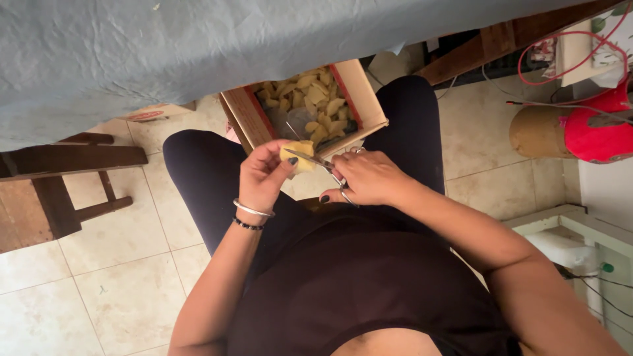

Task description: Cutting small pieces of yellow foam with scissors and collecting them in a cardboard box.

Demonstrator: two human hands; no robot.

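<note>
Yellow, a small soft piece (298, 153) sits pinched in the left hand (264, 177), fingers closed around it above the lap. Scissors (324, 168) are gripped in the right hand (369, 178), fingers through the handles, blades touching the piece. Just beyond the knees an open cardboard box (366, 99) holds many similar yellow pieces. Grey cloth (198, 53) hangs over the table edge above. Two bracelets (250, 214) circle the left wrist; beige tiles (119, 283) cover the floor.
</note>
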